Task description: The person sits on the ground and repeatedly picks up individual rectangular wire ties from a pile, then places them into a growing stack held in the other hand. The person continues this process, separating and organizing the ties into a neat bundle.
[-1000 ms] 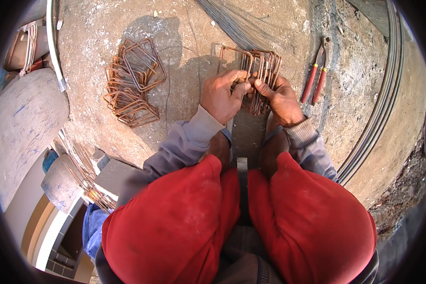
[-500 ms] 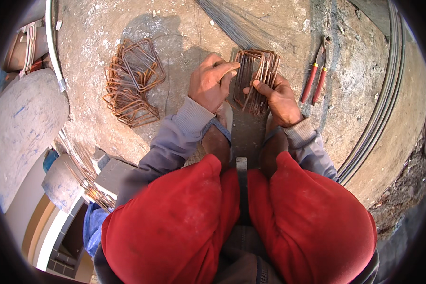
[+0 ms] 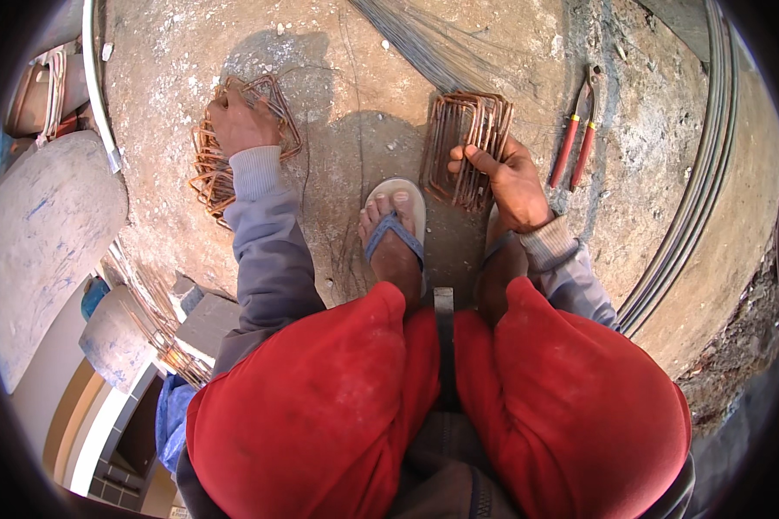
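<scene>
A loose pile of rusty rectangular rebar stirrups (image 3: 212,186) lies on the concrete at the left. My left hand (image 3: 241,125) is over its upper part, fingers curled down onto a stirrup's bent bar; the fingertips are partly hidden. In front of my right foot, a neater bundle of rebar stirrups (image 3: 467,130) stands upright, side by side. My right hand (image 3: 515,186) grips this bundle from its right side, with the thumb across the front bars and the fingers inside.
Red-handled cutters (image 3: 584,130) lie right of the bundle. Thin tie wire (image 3: 415,43) fans out beyond it. Long bars (image 3: 697,199) run along the far right. My sandalled left foot (image 3: 394,216) is between the piles. Boards (image 3: 52,233) and thin rods (image 3: 151,307) are at the left.
My left hand has moved from beside the bundle, leftward onto the loose pile. My right hand still holds the bundle in the same place.
</scene>
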Tool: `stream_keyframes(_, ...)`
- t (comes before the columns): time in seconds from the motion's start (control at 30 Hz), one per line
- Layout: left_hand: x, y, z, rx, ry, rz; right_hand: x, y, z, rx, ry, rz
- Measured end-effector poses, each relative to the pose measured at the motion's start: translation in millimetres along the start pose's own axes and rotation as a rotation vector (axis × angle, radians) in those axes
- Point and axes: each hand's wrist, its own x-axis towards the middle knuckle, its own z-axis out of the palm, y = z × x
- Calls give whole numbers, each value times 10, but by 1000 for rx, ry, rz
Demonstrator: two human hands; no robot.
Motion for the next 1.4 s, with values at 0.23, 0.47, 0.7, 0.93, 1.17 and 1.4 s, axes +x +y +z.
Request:
stream_keyframes(0.23,225,-645,189,28,-62,-23,21,-18,5,7,-4,18)
stream_keyframes(0.47,14,-229,-65,-311,3,119,40,23,-49,11,-5,16)
stream_keyframes(0.7,-71,263,-173,-593,-37,202,37,36,-53,25,-17,5)
stream_keyframes(0.93,-263,625,-96,-574,-98,397,21,6,-39,29,-10,19)
stream_keyframes(1.17,-307,597,-233,-877,-424,320,21,15,-42,30,-7,13)
stream_keyframes(1.4,-563,747,-408,-891,-448,321,32,41,-68,38,-16,4)
